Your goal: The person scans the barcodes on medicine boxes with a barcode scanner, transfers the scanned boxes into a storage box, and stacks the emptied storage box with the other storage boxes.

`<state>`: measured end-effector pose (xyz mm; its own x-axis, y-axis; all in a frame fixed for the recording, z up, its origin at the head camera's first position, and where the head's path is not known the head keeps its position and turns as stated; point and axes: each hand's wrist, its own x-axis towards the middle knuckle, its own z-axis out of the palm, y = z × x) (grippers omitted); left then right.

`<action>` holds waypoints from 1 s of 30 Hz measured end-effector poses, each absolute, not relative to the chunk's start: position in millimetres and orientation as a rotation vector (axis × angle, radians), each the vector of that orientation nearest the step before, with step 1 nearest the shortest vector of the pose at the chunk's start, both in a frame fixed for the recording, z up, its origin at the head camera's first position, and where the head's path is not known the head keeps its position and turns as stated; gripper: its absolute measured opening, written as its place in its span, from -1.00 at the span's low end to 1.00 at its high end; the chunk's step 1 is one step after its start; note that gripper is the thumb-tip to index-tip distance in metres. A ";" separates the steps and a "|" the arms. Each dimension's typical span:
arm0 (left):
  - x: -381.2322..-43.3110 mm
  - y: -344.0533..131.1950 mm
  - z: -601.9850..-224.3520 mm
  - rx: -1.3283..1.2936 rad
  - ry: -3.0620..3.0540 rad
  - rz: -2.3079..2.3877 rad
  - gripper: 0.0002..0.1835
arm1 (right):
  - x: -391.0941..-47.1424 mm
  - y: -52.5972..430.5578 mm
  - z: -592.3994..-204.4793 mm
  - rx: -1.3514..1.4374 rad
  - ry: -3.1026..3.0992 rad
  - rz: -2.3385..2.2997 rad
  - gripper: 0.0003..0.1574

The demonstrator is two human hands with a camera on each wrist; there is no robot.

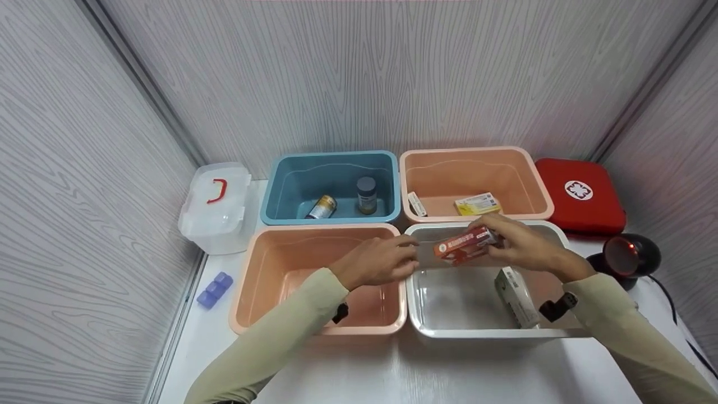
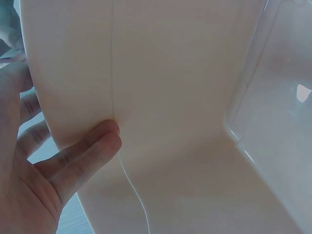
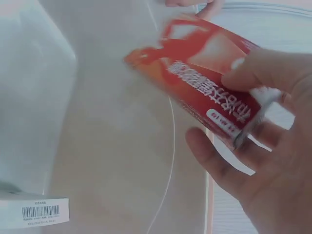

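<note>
My right hand (image 1: 521,247) pinches one end of a red medicine box (image 1: 463,245) between thumb and fingers. It holds the box tilted above the back part of the silver-grey bin (image 1: 449,333). White characters show on the box's red face in the right wrist view. A white and green box (image 1: 516,297) leans inside this bin, near its right side. Over the front-left pink bin (image 1: 320,331), my left hand (image 1: 376,261) holds nothing, its fingers loosely bent toward the grey bin. Whether its fingertips touch a bin wall, I cannot tell.
Behind, a blue bin (image 1: 331,221) holds two bottles, and a pink bin (image 1: 477,150) holds two small boxes. A clear lidded case (image 1: 210,210) and purple pill organizer (image 1: 215,290) stand left. On the right are a red first-aid case (image 1: 583,196) and a black cabled device (image 1: 634,255).
</note>
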<state>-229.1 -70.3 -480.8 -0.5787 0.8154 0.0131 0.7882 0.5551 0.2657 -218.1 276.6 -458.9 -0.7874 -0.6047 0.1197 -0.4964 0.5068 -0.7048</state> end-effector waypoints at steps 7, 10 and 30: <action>-228.8 -70.3 -479.6 1.393 2.663 0.373 -0.64 | -212.3 288.2 -460.6 -0.778 2.787 -1.265 -0.51; -229.2 -70.4 -479.0 1.388 2.666 0.365 -0.63 | -211.8 292.1 -461.7 -0.665 2.838 -1.376 -0.51; -229.1 -70.8 -479.0 1.368 2.646 0.369 -0.61 | -211.8 296.7 -468.2 -0.431 2.786 -1.432 -0.20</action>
<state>-229.1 -70.8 -479.0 -0.5769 0.8167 -0.0115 0.7825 0.5566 0.2791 -211.8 296.7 -468.2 -0.9626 -0.2309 0.1416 -0.2495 0.5527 -0.7951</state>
